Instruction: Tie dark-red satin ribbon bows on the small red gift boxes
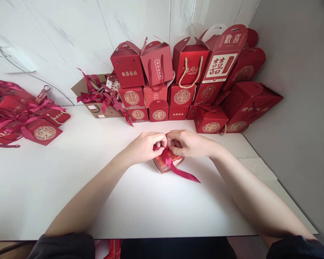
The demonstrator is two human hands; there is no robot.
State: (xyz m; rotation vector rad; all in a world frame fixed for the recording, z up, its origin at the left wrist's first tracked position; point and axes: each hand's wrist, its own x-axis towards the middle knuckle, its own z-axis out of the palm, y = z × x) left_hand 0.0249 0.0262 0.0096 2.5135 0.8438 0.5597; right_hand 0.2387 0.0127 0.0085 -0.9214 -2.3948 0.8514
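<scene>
In the middle of the white table a small red gift box [164, 164] with a twisted cord along its edge sits under my two hands. A dark pink ribbon [175, 169] lies over it, one tail trailing to the right onto the table. My left hand [148, 146] is closed, thumb and fingers pinching the ribbon at the top of the box. My right hand [185, 144] is closed too, its fingers pinching the ribbon right beside the left fingertips. The ribbon between the fingers and the upper part of the box are mostly hidden.
Red gift boxes [182, 96] stand stacked along the tiled wall. A brown carton [97, 109] of ribbons and tags is left of them. Ribboned boxes [44, 133] are piled at the far left. A grey wall [299, 118] bounds the right side.
</scene>
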